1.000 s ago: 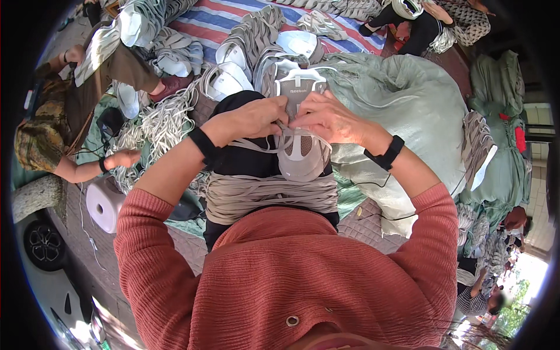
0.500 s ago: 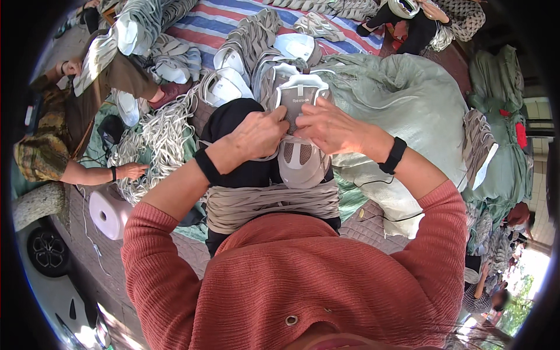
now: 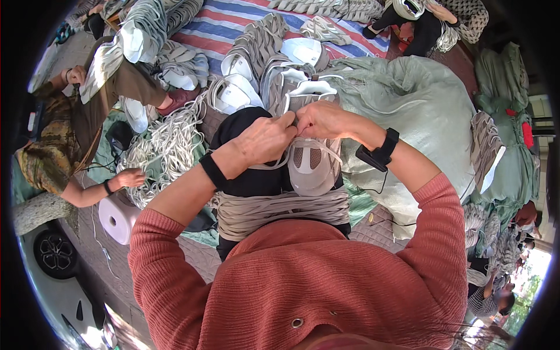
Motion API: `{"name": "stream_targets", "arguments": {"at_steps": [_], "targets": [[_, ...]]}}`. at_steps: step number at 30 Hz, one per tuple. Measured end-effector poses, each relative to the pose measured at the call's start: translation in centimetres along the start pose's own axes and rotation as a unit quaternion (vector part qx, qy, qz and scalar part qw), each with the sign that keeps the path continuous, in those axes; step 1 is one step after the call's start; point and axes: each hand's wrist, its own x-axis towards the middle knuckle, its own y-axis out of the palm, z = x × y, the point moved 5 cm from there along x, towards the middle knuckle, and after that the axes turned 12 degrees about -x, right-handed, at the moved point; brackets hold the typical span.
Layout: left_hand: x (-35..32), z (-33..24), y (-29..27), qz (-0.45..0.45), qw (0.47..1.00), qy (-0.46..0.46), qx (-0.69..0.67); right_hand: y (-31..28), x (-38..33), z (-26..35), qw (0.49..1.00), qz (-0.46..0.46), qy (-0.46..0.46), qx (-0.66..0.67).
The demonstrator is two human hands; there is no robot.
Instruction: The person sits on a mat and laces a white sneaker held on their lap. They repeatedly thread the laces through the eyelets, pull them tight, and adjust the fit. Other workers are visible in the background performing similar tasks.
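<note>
Grey shoe upper (image 3: 312, 166) lies on the person's lap, directly beneath both hands. Left hand (image 3: 265, 139) is curled, fingertips pinched on a pale lace (image 3: 329, 153) at the upper's top edge. Right hand (image 3: 324, 119) meets it there, fingers pressed together on the same lace. Bundle of laces (image 3: 280, 213) rests across the lap below the upper. Large green sack (image 3: 420, 111) stands to the right, bulging; contents hidden.
</note>
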Motion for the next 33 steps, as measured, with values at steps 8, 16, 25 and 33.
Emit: {"name": "stream_targets", "arguments": {"at_steps": [8, 16, 25, 33], "targets": [[-0.1, 0.3, -0.5, 0.052, 0.998, -0.005, -0.019, 1.0, 0.2, 1.7, 0.984, -0.087, -0.056, -0.149], [-0.3, 0.2, -1.0, 0.039, 0.999, 0.021, 0.010, 1.0, 0.0, 1.0, 0.986, -0.128, -0.108, -0.016], [-0.5, 0.9, -2.1, 0.107, 0.992, -0.019, -0.068, 0.7, 2.0, 1.1, 0.990, -0.010, -0.137, -0.036], [-0.2, 1.1, -2.7, 0.091, 0.991, 0.001, -0.097, 0.4, 2.4, 0.2, 0.993, 0.051, -0.099, 0.036]]}}
